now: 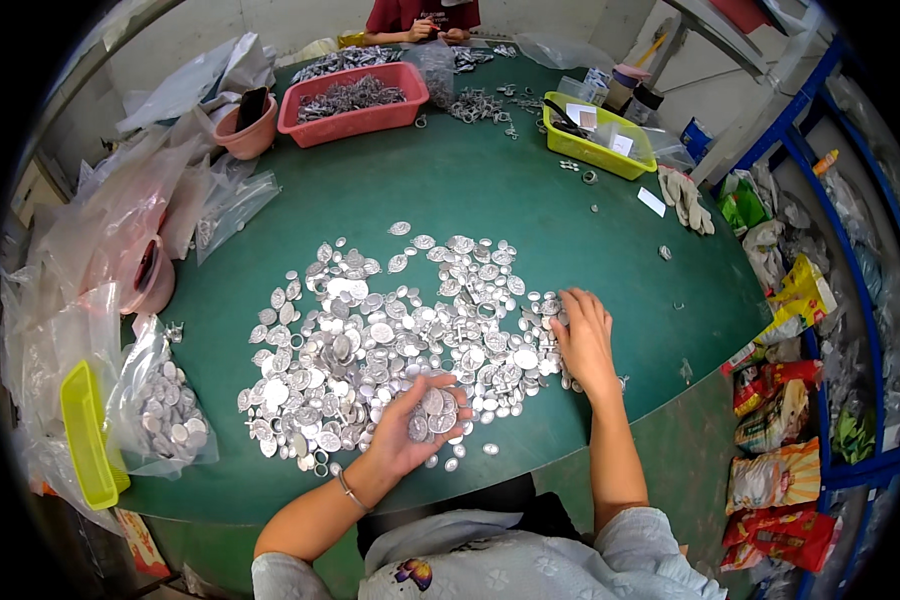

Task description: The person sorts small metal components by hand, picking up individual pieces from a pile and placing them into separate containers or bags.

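Left edge: a yellow tray stands on end beside a clear bag of silver discs, with heaped plastic bags behind. Centre: a broad spread of small silver oval medals lies loose on the green worktop. The left hand, palm up and cupped, holds a small stack of these medals (fingers half curled, not closed over them). The right hand lies palm down, fingers gently spread, fingertips resting on the right margin of the spread. Far side: a pink tub of metal parts, a yellow-green bin, and another person's hands at the worktop's far rim. Right: a pair of work gloves and shelving with coloured packets.

Risk, as judged: the cupped stack sits loosely, so a tilt of the palm could spill medals back into the spread; pieces near the front edge could be swept off the worktop by a forearm.
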A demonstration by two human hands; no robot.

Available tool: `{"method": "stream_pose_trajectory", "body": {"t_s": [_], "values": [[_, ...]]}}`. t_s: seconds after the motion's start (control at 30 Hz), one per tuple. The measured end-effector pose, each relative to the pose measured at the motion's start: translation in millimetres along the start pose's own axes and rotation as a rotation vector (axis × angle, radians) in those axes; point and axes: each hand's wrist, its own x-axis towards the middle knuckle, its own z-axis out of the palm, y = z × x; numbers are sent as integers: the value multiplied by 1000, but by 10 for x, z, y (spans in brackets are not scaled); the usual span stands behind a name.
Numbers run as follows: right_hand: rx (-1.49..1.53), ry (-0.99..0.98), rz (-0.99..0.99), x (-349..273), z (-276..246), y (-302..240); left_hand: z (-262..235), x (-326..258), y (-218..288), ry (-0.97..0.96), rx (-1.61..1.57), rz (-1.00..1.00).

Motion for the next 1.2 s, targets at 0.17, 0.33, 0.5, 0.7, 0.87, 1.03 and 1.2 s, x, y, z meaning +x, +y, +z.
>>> {"method": "stream_pose_trajectory", "body": {"t_s": [0.17,0.33,0.5,0.7,0.87,1.03,1.2], "values": [[-103,-149,-19,65,65,12,201,-17,-3,50,102,-14],[121,57,84,36,109,0,215,-27,-1,62,134,-29],[82,40,-19,47,111,-38,196,-42,-10,60,194,-18],[142,20,-92,39,159,-92,196,-33,-11,66,261,-27],[355,55,-51,-108,95,-445,164,-40,-10,35,234,-43],[702,-255,-55,-314,-210,-876,209,-5,-72,20,121,-51],[131,123,54,-223,-197,-339,68,-14,-33,82,85,-76]]}}
